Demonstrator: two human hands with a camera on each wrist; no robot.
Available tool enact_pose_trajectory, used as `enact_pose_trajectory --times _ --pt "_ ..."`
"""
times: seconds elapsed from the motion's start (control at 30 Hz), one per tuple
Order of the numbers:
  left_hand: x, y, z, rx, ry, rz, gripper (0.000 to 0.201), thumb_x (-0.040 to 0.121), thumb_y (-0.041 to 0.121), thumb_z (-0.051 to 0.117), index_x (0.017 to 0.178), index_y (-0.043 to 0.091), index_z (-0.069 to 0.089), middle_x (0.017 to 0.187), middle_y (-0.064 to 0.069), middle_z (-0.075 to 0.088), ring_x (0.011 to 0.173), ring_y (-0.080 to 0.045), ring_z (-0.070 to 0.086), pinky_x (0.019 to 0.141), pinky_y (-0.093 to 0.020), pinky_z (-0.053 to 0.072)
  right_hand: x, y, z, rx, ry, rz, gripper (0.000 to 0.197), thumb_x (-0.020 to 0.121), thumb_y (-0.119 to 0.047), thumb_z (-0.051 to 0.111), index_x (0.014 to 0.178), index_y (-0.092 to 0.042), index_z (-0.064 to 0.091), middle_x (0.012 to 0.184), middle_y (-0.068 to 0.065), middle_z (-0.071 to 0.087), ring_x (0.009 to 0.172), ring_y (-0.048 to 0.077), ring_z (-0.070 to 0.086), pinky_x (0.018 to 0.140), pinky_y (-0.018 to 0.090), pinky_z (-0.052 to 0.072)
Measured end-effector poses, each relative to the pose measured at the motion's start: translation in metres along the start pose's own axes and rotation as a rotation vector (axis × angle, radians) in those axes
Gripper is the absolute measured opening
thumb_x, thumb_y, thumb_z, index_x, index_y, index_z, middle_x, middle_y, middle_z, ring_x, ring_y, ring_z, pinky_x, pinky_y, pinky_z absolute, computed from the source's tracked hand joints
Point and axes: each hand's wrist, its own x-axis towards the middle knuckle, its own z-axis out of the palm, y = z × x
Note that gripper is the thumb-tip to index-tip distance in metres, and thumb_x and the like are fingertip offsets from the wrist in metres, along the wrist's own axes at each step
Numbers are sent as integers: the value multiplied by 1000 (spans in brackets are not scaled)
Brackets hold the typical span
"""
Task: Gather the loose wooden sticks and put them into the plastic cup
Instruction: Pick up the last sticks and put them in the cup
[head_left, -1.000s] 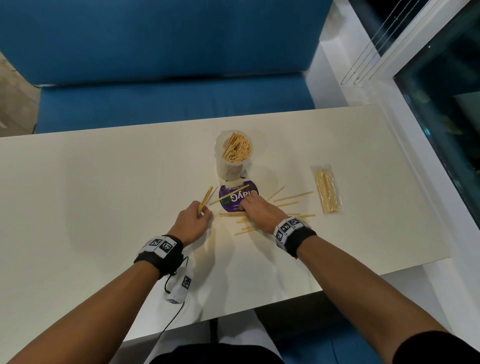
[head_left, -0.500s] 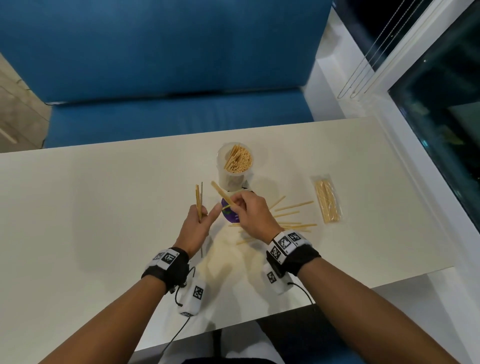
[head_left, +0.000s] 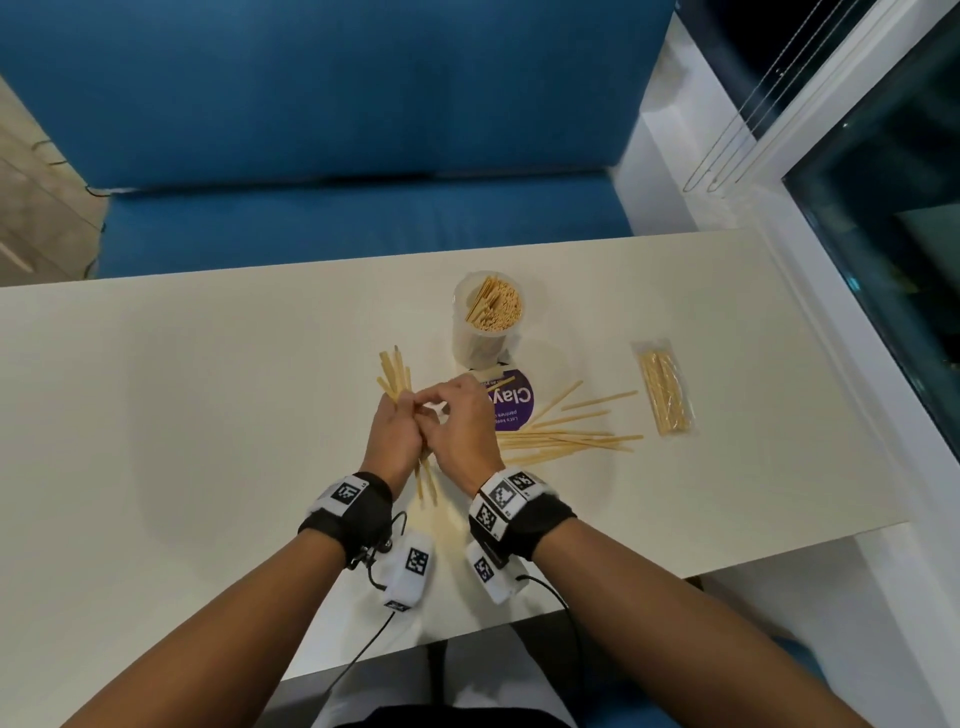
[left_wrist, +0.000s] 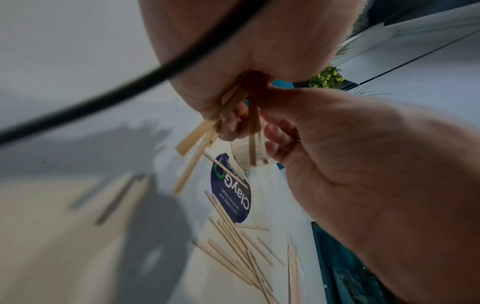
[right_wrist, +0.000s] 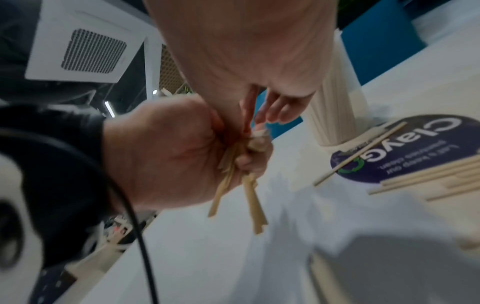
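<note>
My left hand (head_left: 397, 423) grips a fanned bundle of wooden sticks (head_left: 396, 371) upright above the table, their lower ends poking out below the fist. My right hand (head_left: 434, 408) is pressed against it, thumb and forefinger pinching a stick at the bundle. The left wrist view shows the held sticks (left_wrist: 194, 148) under the left hand (left_wrist: 233, 98), with the right hand (left_wrist: 275, 135) beside them. Several loose sticks (head_left: 566, 436) lie on the table right of my hands. The clear plastic cup (head_left: 480, 343) stands behind, packed with sticks.
A round purple label (head_left: 514, 410) lies flat in front of the cup, one stick across it. A sealed packet of sticks (head_left: 665, 387) lies at the right. The white table (head_left: 208, 415) ends at a blue sofa (head_left: 337, 208) behind and a window ledge at the right.
My right hand has carried its single stick left and joined it to the bundle in my left hand. Both hands now touch, and the bundle is thicker.
</note>
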Motion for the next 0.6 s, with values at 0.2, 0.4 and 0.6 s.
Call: enact_pose_trajectory --times 0.2,0.4,0.6 --pt "1 24 -17 -113 71 217 27 112 34 28 93 20 41 75 -1 45 63 -21 53 62 -37 46 -15 15 -13 470 -128 496 18 99 -31 67 111 -22 56 105 2 60 85 20 61 78 31 54" --pt "-15 43 -13 -81 -40 487 26 106 42 43 98 17 41 73 0 43 61 -24 39 57 -42 40 -17 6 -22 1415 -499 1072 85 106 -59 40 149 15 34 149 34 48 134 45 54 110 52 46" --pt "-25 46 -11 45 124 482 41 95 42 67 72 19 42 64 -17 47 58 -34 48 60 -42 47 -11 -15 -31 1398 -603 913 81 104 -61 40 153 4 42 157 22 44 149 34 40 127 48 24"
